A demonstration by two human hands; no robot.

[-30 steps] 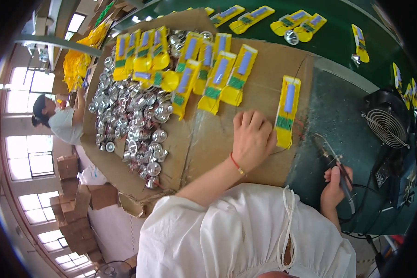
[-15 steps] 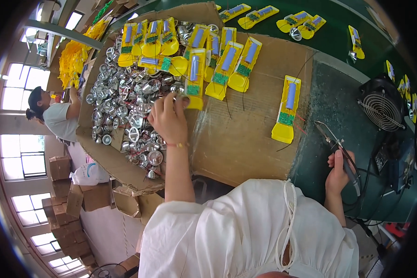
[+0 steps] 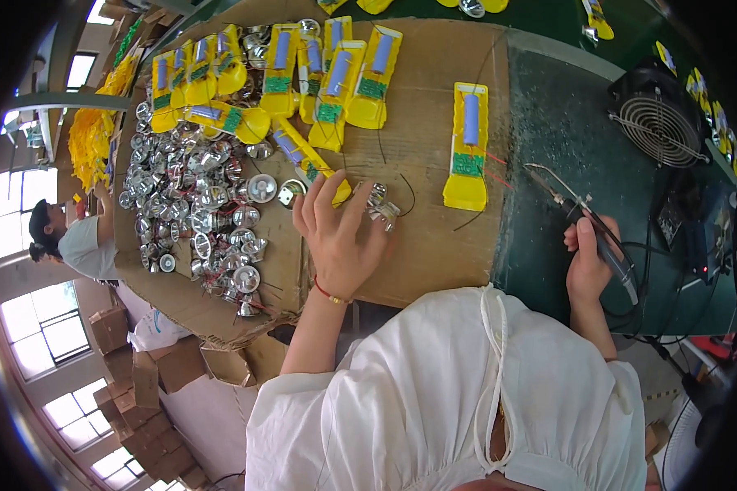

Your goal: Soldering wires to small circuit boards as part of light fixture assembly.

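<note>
My left hand (image 3: pixel 340 245) is over the cardboard, its thumb and forefinger closed around a small silver reflector cup (image 3: pixel 377 196); its other fingers are spread. Another reflector cup (image 3: pixel 290 193) lies beside those fingers. Just beyond them a yellow casing (image 3: pixel 295 151) with a blue cell and green circuit board lies aslant. My right hand (image 3: pixel 590 258) grips a soldering iron (image 3: pixel 618 263), its thin metal tip pointing far left over the green bench. Between the hands lies a single yellow casing (image 3: pixel 469 147) with a blue cell, a green board and loose red and black wires.
A heap of silver reflector cups (image 3: pixel 209 196) fills the cardboard tray (image 3: pixel 188 303) at left. Several yellow casings (image 3: pixel 336 82) lie along its far side. At right stand a round fan (image 3: pixel 659 127) and dark cables. Another person (image 3: pixel 78 241) works at far left.
My left hand has moved right from the heap onto the cardboard with a reflector cup. One yellow casing now lies tilted. The view has shifted; my right hand still holds the soldering iron.
</note>
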